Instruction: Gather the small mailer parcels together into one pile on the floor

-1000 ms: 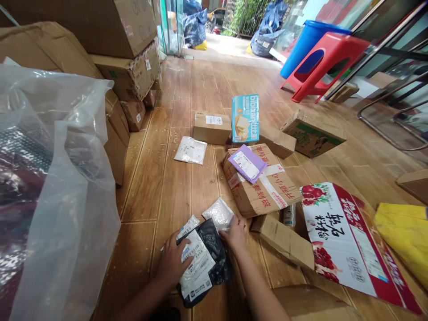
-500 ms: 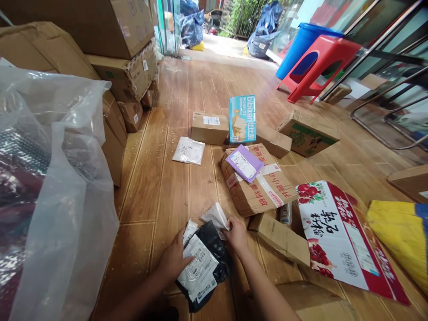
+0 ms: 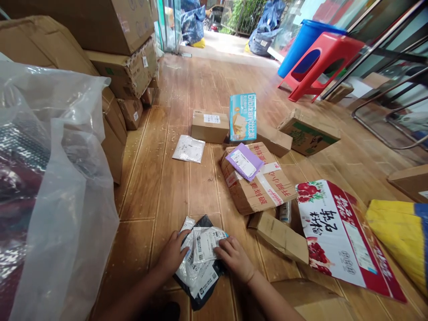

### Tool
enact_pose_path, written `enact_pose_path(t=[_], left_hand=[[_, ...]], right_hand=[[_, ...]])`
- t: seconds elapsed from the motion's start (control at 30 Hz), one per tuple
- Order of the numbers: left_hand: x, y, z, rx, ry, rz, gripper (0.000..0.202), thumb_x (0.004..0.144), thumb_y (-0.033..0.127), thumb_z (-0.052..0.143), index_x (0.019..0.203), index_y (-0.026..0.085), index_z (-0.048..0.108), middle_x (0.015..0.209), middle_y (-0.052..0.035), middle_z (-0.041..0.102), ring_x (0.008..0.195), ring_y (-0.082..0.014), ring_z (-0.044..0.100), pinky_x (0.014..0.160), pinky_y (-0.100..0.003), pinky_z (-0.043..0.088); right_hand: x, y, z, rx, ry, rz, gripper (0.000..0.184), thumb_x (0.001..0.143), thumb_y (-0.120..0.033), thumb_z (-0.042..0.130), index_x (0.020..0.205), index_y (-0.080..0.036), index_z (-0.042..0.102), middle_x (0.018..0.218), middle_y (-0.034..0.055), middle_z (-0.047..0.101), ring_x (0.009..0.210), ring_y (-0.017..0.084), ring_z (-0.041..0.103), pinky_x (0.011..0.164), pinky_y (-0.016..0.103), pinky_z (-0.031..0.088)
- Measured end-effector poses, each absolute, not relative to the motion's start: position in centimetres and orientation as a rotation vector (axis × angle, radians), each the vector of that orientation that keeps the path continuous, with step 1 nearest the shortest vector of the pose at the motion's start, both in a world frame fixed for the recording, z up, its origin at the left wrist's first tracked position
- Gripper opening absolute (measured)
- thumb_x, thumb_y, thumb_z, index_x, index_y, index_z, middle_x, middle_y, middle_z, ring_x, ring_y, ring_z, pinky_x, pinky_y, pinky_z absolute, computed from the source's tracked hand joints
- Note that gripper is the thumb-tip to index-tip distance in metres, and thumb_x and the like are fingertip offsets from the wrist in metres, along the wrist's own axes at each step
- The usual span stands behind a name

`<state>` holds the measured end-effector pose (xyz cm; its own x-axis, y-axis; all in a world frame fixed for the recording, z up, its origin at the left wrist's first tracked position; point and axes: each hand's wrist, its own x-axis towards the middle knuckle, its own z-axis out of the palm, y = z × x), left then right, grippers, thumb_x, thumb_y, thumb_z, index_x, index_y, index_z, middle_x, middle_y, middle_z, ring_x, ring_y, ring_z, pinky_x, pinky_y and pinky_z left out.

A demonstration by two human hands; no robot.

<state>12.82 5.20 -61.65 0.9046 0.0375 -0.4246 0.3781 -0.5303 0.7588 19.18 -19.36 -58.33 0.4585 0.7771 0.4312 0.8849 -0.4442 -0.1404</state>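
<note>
Low over the wooden floor, a small pile of mailer bags lies between my hands. A black mailer bag (image 3: 200,306) with a white label is at the bottom, and a white mailer bag (image 3: 183,271) overlaps it. On top is a small white plastic mailer (image 3: 204,246) with a printed label facing up. My left hand (image 3: 171,255) grips the left edge of the pile, its thumb and fingers closed on the white mailer bag. My right hand (image 3: 236,258) has bent fingers over the right end of the small white plastic mailer.
Ahead are a flat white parcel (image 3: 189,149), a brown box (image 3: 210,131), a blue printed box (image 3: 243,118) and a purple mailer (image 3: 244,161) on a taped carton (image 3: 257,191). A pomegranate-printed carton (image 3: 347,240) lies right. Translucent plastic sheeting (image 3: 76,191) bulges at left.
The small white plastic mailer was held at the pile's far right edge, label not visible. Now it lies on top, label up. My right hand has moved down and slightly toward me.
</note>
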Motion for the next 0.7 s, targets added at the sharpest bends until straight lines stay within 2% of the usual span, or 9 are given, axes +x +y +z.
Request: enact_pose_path(t=[0.13, 0.23, 0.3, 0.37, 0.43, 0.5, 0.57, 0.7], left_hand=[[13.0, 5.3, -61.9, 2.081, 0.372, -0.396, 0.052, 0.072, 0.015, 0.057, 0.124, 0.017, 0.056, 0.124, -0.0136, 0.06, 0.121, -0.0262, 0.055, 0.107, -0.042, 0.04], [13.1, 5.3, -62.2, 2.088, 0.424, -0.382, 0.053, 0.069, 0.016, 0.064, 0.121, 0.015, 0.057, 0.124, -0.0134, 0.061, 0.12, -0.0266, 0.055, 0.108, -0.043, 0.039], [13.2, 5.3, -62.4, 2.091, 0.443, -0.387, 0.045, 0.067, 0.015, 0.066, 0.112, 0.014, 0.061, 0.118, -0.0129, 0.062, 0.115, -0.0268, 0.057, 0.105, -0.043, 0.04], [13.3, 5.3, -62.6, 2.092, 0.442, -0.402, 0.028, 0.067, 0.016, 0.066, 0.094, 0.015, 0.064, 0.108, -0.0116, 0.062, 0.106, -0.0268, 0.059, 0.098, -0.042, 0.044], [13.5, 5.4, -62.8, 2.091, 0.41, -0.414, 0.011, 0.07, 0.02, 0.063, 0.08, 0.016, 0.063, 0.098, -0.01, 0.06, 0.096, -0.0263, 0.06, 0.09, -0.04, 0.046], [13.7, 5.7, -62.9, 2.082, 0.349, -0.423, 0.009, 0.074, 0.025, 0.058, 0.075, 0.017, 0.061, 0.092, -0.0091, 0.059, 0.091, -0.0263, 0.059, 0.085, -0.039, 0.045], [14.0, 6.2, -62.9, 2.055, 0.286, -0.431, 0.014, 0.077, 0.03, 0.054, 0.079, 0.018, 0.061, 0.092, -0.009, 0.062, 0.092, -0.0264, 0.058, 0.085, -0.039, 0.044], [14.4, 7.4, -62.5, 1.939, 0.238, -0.476, 0.031, 0.085, 0.042, 0.042, 0.101, 0.02, 0.058, 0.104, -0.0081, 0.068, 0.101, -0.024, 0.061, 0.091, -0.036, 0.044]], right_hand=[[20.0, -19.4, -58.7, -2.481, -1.305, -0.328, 0.018, 0.092, -0.011, 0.045, 0.094, -0.017, 0.062, 0.086, 0.004, 0.07, 0.076, 0.02, 0.054, 0.071, 0.034, 0.045], [20.8, -19.9, -58.2, -2.661, -0.947, -0.34, 0.023, 0.083, -0.002, 0.051, 0.092, -0.018, 0.063, 0.086, 0.0024, 0.072, 0.073, 0.022, 0.057, 0.063, 0.035, 0.045], [21.0, -20.0, -57.7, -2.58, -0.822, -0.363, 0.028, 0.08, 0.0, 0.048, 0.094, -0.019, 0.063, 0.091, 0.0036, 0.074, 0.078, 0.021, 0.063, 0.067, 0.034, 0.051], [20.8, -19.6, -57.2, -2.366, -0.905, -0.347, 0.028, 0.082, -0.003, 0.047, 0.098, -0.018, 0.063, 0.1, 0.0076, 0.074, 0.09, 0.019, 0.068, 0.078, 0.031, 0.056], [20.4, -18.9, -56.9, -2.196, -1.084, -0.218, 0.022, 0.087, -0.01, 0.047, 0.101, -0.017, 0.063, 0.109, 0.0106, 0.072, 0.098, 0.017, 0.068, 0.082, 0.027, 0.057], [20.0, -17.9, -56.7, -2.134, -1.274, -0.026, 0.018, 0.092, -0.016, 0.049, 0.101, -0.018, 0.065, 0.118, 0.0107, 0.069, 0.103, 0.018, 0.067, 0.084, 0.026, 0.057], [19.9, -17.1, -56.5, -2.165, -1.391, 0.198, 0.017, 0.091, -0.018, 0.055, 0.102, -0.018, 0.066, 0.129, 0.0106, 0.063, 0.111, 0.02, 0.064, 0.09, 0.028, 0.056], [20.4, -15.6, -56.1, -2.198, -1.379, 0.536, 0.013, 0.088, -0.018, 0.059, 0.097, -0.019, 0.069, 0.138, 0.0076, 0.055, 0.121, 0.022, 0.058, 0.101, 0.033, 0.05]])
